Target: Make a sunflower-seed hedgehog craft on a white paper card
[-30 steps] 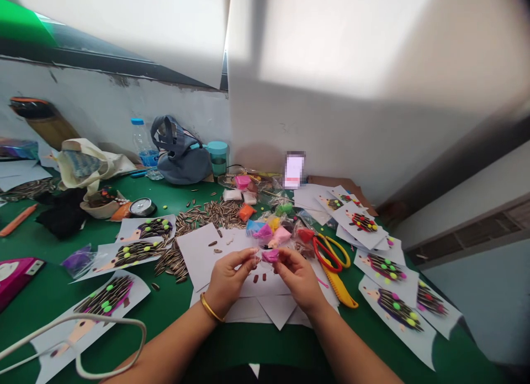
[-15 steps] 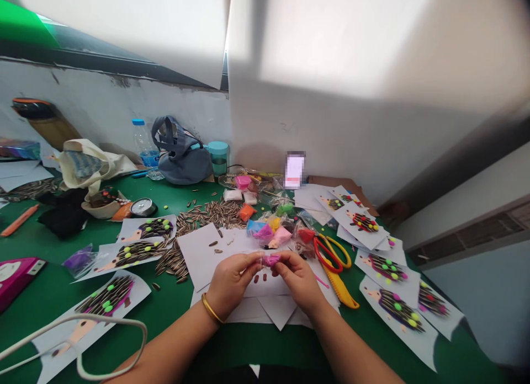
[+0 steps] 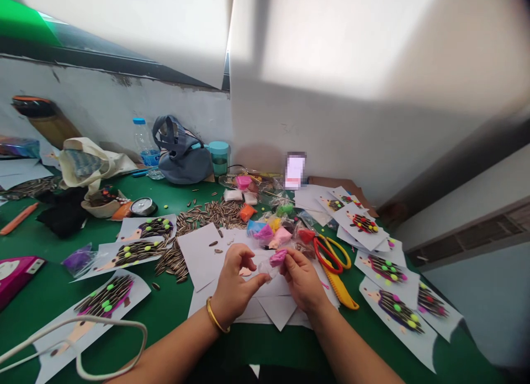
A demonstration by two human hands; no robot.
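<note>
My right hand (image 3: 303,279) pinches a lump of pink modelling clay (image 3: 277,257) in a clear plastic wrapper (image 3: 268,269). My left hand (image 3: 237,279), with a gold bangle at the wrist, is open beside it, thumb and fingers apart. Its thumb tip comes close to the wrapper; whether it touches I cannot tell. Beneath both hands lie white paper sheets (image 3: 202,257), and a peach-coloured shape shows partly behind the left fingers. Just beyond are bagged lumps of clay in several colours, among them a light pink one (image 3: 280,238).
Sunflower seeds (image 3: 213,214) are heaped behind the paper. Red-handled scissors (image 3: 327,254) and a yellow utility knife (image 3: 342,287) lie right of my hands. Seed-covered hedgehog pictures (image 3: 391,268) spread on both sides. A white cable (image 3: 143,340) loops at front left. A phone (image 3: 295,171) stands by the wall.
My left hand has let go of the wrapper and drawn back a little to the left, its fingers spreading. The pink clay stays in my right hand, now more exposed to view.
</note>
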